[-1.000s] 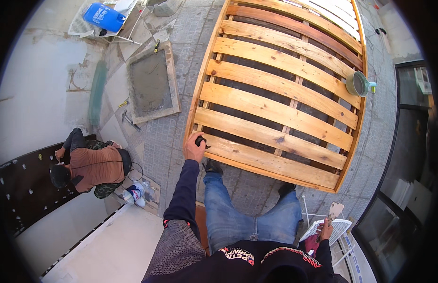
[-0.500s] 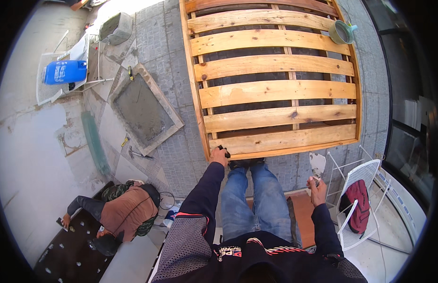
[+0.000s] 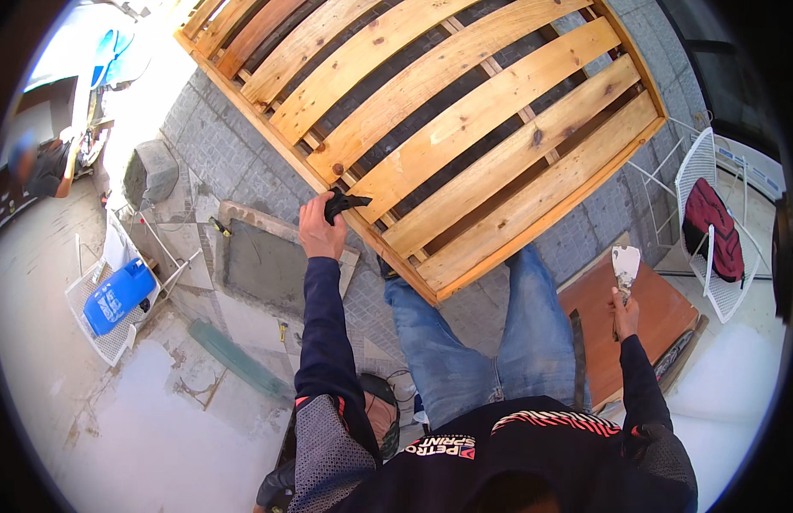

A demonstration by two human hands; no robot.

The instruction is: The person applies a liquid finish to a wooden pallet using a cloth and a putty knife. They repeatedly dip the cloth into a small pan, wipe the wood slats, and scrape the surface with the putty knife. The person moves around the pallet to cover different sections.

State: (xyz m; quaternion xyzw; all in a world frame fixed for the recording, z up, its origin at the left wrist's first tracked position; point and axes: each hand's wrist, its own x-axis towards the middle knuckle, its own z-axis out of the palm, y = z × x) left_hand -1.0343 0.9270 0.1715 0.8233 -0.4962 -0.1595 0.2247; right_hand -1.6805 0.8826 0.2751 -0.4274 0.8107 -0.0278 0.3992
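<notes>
My left hand (image 3: 322, 224) is closed round a small black object (image 3: 343, 205) whose kind I cannot make out, with a pointed part over the slats. It is at the left side rail of a slatted wooden bed frame (image 3: 490, 111); whether the fingers touch the rail, I cannot tell. Off to the right, my right hand (image 3: 625, 315) grips a putty knife (image 3: 625, 267) by its handle. Its blade is smeared pale and points away from me, over a reddish-brown board (image 3: 597, 303). My legs stand against the frame's near end.
Left lie a wet cement patch (image 3: 273, 267), a green strip (image 3: 234, 359) and a white wire chair (image 3: 93, 299) with a blue jug (image 3: 119, 297). A second chair (image 3: 708, 162) holds a maroon bag (image 3: 711, 229). One person (image 3: 50, 167) is far left; another (image 3: 381, 406) is partly behind my arm.
My left hand has gone from the frame's near-left corner to farther along its left rail, still with the black object. The view has turned, and the grey-green pot on the frame is out of sight.
</notes>
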